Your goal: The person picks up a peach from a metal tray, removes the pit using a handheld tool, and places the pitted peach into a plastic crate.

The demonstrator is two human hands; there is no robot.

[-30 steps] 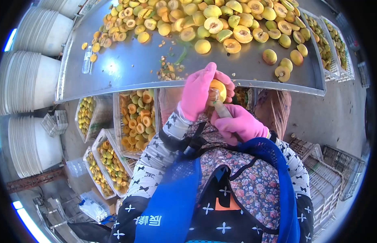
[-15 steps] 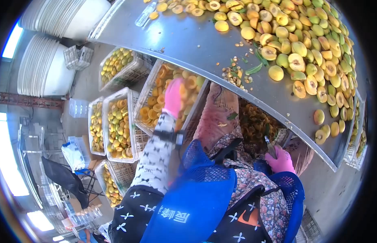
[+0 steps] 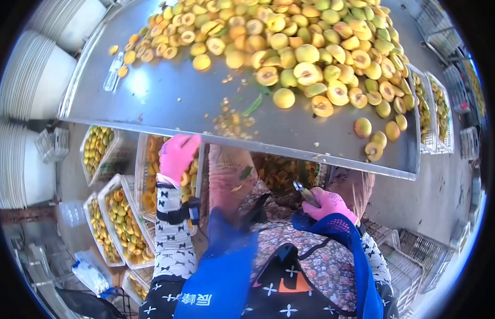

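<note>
My left hand, in a pink glove, is raised at the near edge of the metal table, over a crate of pitted yellow peach halves. Its fingers stretch to the right, and I see nothing in them. In my pink-gloved right hand is a short-handled pitting tool, its shiny metal tip pointing up and left, above my lap. Many cut yellow peaches are heaped across the table. Loose pits and a green leaf lie in front of them.
Crates of peaches stand on the floor at left, with more crates at right. Between my legs is a container of peach pieces. A clear plastic bottle lies on the table's left. Stacked white tubs stand behind.
My left hand has moved up from inside the crate of halves to the table's edge. My right hand still holds the tool. The view has turned to the right.
</note>
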